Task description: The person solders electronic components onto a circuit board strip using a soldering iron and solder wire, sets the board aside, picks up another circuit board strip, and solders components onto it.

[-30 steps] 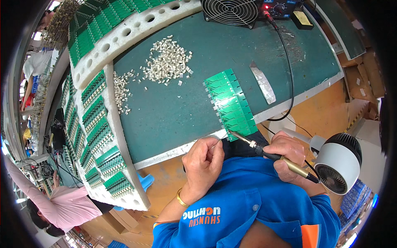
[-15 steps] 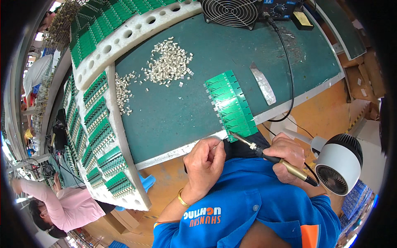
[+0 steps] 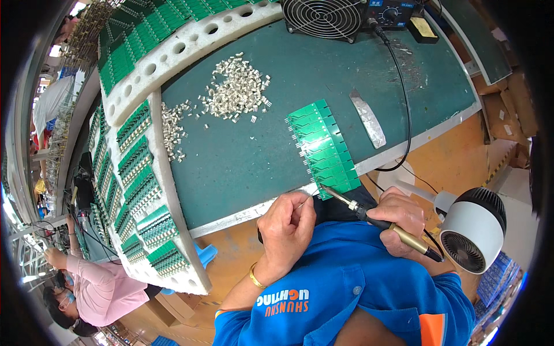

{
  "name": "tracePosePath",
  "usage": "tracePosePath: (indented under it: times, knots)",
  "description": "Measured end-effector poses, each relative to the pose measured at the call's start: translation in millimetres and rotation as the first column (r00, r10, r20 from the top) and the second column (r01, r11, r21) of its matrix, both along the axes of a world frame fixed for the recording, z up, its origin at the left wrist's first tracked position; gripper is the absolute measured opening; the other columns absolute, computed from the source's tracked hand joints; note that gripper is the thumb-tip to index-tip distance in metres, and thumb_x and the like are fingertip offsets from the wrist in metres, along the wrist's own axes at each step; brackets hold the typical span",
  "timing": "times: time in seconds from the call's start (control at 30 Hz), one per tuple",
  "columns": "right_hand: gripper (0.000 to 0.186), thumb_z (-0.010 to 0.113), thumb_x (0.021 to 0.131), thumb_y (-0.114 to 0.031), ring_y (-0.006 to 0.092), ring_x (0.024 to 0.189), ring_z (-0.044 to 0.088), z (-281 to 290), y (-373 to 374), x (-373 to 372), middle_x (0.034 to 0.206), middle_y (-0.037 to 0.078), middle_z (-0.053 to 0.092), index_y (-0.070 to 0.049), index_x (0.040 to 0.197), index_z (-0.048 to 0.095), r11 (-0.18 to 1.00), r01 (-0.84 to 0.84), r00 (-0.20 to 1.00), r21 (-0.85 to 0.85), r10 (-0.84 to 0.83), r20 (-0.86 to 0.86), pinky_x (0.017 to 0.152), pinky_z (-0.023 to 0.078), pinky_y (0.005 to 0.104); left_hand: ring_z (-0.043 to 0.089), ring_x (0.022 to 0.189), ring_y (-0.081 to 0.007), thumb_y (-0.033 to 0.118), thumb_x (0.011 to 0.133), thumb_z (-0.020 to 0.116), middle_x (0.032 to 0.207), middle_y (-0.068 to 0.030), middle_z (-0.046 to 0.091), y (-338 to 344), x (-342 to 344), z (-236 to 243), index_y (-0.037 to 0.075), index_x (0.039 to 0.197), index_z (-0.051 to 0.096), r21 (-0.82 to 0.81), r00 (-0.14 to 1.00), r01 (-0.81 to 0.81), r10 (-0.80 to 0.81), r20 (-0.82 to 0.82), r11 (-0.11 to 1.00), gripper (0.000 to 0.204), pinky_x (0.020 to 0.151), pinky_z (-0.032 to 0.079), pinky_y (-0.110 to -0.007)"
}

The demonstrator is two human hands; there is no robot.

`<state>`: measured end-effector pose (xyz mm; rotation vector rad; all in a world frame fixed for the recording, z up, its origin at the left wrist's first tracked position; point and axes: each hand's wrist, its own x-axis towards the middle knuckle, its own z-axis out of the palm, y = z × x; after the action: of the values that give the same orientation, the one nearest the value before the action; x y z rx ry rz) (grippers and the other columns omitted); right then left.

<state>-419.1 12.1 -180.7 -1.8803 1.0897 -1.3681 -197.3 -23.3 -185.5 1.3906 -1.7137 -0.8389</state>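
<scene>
My right hand grips a soldering iron with a black and gold handle. Its tip meets the near end of a green circuit board panel, by the small pins along the panel's left edge. This panel lies on the table, its near end reaching past the front edge. Close to the iron's tip, my left hand is closed in a pinch on what looks like thin solder wire, mostly hidden by the fingers. Up the table is a heap of small white pin connectors, with a smaller pile beside the foam.
White foam strips hold rows of green boards at the left and far left. A metal strip lies right of the panel. Farther back stand a fan, soldering station and sponge holder. A white fan is at right.
My hands, the iron and the panel stay almost in place. At the far left, a co-worker in pink has shifted their arms and head.
</scene>
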Motion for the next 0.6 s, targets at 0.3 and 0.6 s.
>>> tracePosePath:
  times: [0.3,0.6]
  knots:
    - [0.039,0.065,0.093,-0.039,0.0214,0.055,0.059,1.4,2.2,-2.2,0.065,0.007,0.061,-0.001,0.101,0.067,0.999,-0.028,0.999,-0.018,0.027,-0.04,0.058,0.045,0.0355,0.053,0.049,-0.0076,-0.001,0.084,0.07,0.067,-0.0052,0.061,0.8,2.8,0.1,0.002,0.085,0.063,0.033,1.0,0.024,-0.024,-0.012,0.999,0.008,0.045,0.043,-0.023]
    - [0.039,0.067,0.091,-0.041,0.0217,0.056,0.06,2.7,5.0,-1.2,0.066,0.007,0.062,-0.003,0.102,0.067,1.0,-0.023,0.998,-0.014,0.022,-0.062,0.059,0.046,0.0348,0.053,0.048,-0.0084,0.0,0.084,0.07,0.065,-0.0049,0.06,0.8,2.6,-2.3,0.003,0.085,0.063,0.032,0.999,0.03,-0.029,-0.031,0.999,0.008,0.045,0.043,-0.024]
